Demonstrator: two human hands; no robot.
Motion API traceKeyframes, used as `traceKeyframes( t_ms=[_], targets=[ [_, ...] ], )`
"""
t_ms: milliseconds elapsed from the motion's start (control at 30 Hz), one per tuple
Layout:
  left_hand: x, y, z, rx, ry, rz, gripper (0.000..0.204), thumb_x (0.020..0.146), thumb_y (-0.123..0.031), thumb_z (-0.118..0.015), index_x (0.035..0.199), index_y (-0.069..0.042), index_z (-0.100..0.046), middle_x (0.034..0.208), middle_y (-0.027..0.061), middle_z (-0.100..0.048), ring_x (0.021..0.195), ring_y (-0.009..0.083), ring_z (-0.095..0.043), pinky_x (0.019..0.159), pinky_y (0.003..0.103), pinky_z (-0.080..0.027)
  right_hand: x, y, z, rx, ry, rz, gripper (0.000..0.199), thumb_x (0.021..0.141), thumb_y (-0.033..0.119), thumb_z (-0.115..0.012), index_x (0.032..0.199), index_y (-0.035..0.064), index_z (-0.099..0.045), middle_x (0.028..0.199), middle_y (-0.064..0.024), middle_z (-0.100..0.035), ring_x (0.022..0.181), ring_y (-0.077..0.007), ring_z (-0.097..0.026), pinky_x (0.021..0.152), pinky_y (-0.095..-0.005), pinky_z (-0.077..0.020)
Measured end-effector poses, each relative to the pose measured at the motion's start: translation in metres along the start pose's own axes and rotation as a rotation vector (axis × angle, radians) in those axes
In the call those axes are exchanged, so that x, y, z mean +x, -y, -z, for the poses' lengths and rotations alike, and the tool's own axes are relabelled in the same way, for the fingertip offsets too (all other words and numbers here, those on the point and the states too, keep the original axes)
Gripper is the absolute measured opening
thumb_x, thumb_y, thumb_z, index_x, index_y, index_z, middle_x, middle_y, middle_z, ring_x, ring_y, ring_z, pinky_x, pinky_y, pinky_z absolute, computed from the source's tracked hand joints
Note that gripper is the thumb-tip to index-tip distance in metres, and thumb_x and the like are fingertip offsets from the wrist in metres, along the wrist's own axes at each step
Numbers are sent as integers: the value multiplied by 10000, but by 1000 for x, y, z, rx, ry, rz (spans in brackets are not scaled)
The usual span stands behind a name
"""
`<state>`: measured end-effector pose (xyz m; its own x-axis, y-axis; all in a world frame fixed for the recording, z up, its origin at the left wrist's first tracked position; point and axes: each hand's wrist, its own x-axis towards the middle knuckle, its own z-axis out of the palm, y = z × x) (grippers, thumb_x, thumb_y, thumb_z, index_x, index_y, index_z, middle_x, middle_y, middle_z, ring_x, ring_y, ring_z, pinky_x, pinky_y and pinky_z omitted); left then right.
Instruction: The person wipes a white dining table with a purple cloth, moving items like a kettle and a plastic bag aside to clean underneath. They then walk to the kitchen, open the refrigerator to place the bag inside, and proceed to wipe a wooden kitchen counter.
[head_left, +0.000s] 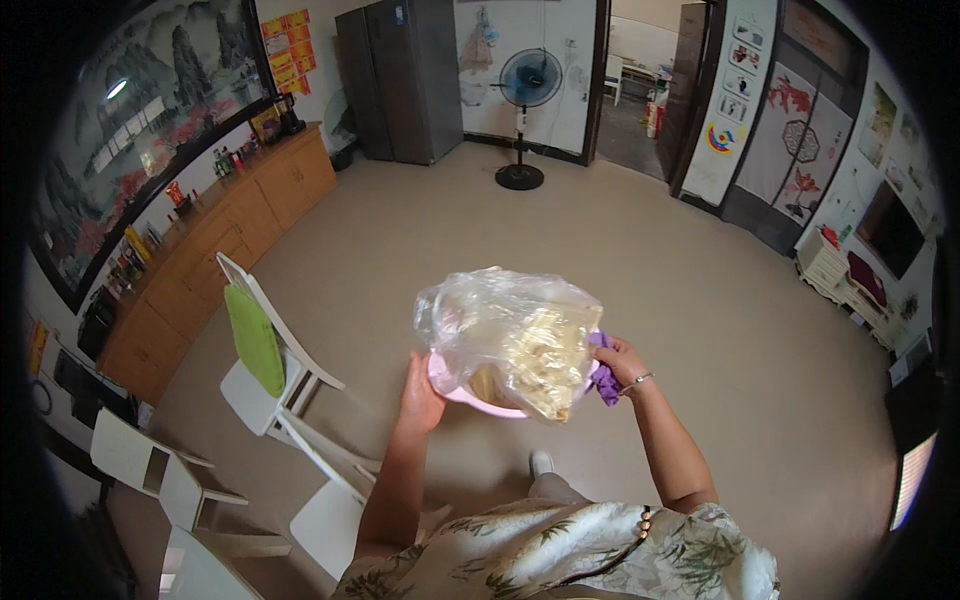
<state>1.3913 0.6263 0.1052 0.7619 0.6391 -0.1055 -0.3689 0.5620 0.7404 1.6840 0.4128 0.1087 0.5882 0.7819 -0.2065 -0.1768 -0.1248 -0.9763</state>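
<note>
A pink basin [482,404] is held up in front of me at waist height, above the floor. On it lies a clear plastic bag [470,310] with pale, flat, folded food [550,360] inside; the exact kind I cannot make out. The bag hides most of the basin. My left hand [421,393] grips the basin's left rim. At its right side my right hand [622,362] is closed around a crumpled purple cloth [606,382], against the basin's edge.
White chairs [330,525] stand at the left, one with a green cushion [255,340]. A long wooden cabinet [220,262] lines the left wall. Ahead are a grey refrigerator [402,85], a standing fan [522,120] and an open doorway [640,95]. A white low cabinet [825,262] is at the right.
</note>
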Motion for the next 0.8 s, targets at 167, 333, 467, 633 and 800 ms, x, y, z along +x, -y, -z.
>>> traceKeyframes(
  t_ms=[167,333,467,633,800],
  targets=[
    [127,-20,20,-62,8,50,634,980,-502,-318,1410,-36,-322,1403,87,-424,1305,228,-380,1097,407,-257,110,7,-11,57,-118,41,178,779,81,-605,930,-9,-632,784,-22,-639,623,-98,-587,567,-243,-493],
    [236,-37,69,-50,20,41,551,994,-402,-344,1395,-25,-331,1398,122,-424,1299,247,-387,1085,425,-295,246,43,-32,5,-70,-33,176,785,125,-665,903,-5,-662,764,-16,-647,623,-84,-576,562,-250,-481],
    [299,-68,147,310,-43,-124,534,982,-343,-379,1409,-30,-312,1411,125,-406,1302,271,-381,1090,433,-288,366,57,-87,-166,6,-55,189,777,138,-680,914,8,-674,741,5,-643,578,-77,-555,523,-239,-460],
    [380,-169,162,-254,-107,-191,562,896,-113,-508,1420,-87,-304,1427,97,-381,1285,246,-406,1053,390,-367,518,79,-178,-164,132,0,169,790,158,-682,895,26,-671,735,14,-631,596,-68,-546,550,-230,-460],
    [504,-237,279,32,-235,-279,495,917,-170,-485,1381,-58,-351,1351,114,-456,1235,262,-455,1045,412,-378,649,99,-281,-54,155,-28,202,777,122,-692,934,-2,-659,814,-11,-651,686,-91,-587,638,-252,-491]
  ],
)
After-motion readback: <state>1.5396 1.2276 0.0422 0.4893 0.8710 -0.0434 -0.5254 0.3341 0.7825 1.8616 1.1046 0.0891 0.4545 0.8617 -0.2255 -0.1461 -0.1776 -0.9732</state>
